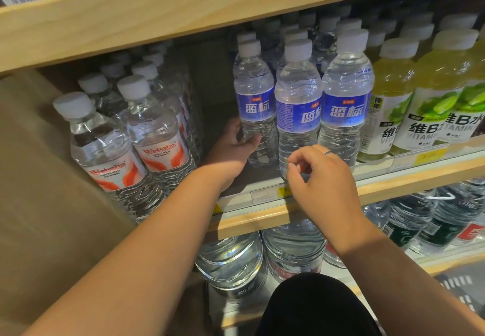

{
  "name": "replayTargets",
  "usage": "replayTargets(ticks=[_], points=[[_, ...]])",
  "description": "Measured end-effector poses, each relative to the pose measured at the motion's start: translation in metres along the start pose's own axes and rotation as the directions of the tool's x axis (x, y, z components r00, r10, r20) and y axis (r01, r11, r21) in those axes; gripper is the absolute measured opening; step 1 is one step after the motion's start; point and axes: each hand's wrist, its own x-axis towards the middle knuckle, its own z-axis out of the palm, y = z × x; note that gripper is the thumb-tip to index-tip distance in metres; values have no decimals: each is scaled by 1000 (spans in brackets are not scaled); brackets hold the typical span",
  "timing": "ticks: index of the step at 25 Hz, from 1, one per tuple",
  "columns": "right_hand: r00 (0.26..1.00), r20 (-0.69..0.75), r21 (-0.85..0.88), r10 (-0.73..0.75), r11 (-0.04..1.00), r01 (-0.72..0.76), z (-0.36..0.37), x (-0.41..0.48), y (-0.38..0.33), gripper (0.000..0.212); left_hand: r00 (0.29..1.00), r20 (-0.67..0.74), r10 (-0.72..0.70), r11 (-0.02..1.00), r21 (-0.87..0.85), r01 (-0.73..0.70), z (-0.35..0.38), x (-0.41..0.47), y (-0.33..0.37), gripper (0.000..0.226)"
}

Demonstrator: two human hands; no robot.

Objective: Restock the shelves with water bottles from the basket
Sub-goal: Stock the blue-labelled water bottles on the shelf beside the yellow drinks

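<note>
- Blue-labelled water bottle (256, 99): it stands upright at the left end of the front row on the wooden shelf (420, 175), with its long axis vertical.
- Left grip (233, 149): it is wrapped round the ribbed lower body of that bottle, thumb in front and fingers behind. The bottle sits directly ahead of this grip and is the only item held.
- Right grip (320, 180): its fingers are curled in front of the base of the middle bottle (298, 104). You cannot tell from this view whether it touches or holds anything.
- Critical relation: bare shelf lies to the left of the held bottle, between it and the Wahaha bottles (154, 136). Its right side is just beside the middle bottle. Judged next move: keep the axis vertical and align it with that row.
- Legible text: the blue labels read "蓝标". The red labels read "Wahaha". The yellow-green drinks (435, 99) read "维B水" and "VITAMIN". The shelf-edge tags are too blurred to read.
</note>
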Motion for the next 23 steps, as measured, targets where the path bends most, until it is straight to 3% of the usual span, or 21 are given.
replayTargets(ticks=[13, 23], points=[[999, -17, -25, -50, 998, 50, 2, -1, 4, 8, 999, 20, 40, 999, -37, -39, 7, 9, -1, 51], [998, 55, -59, -19, 998, 23, -6, -5, 4, 14, 996, 85, 41, 986, 159, -54, -2, -15, 10, 61]])
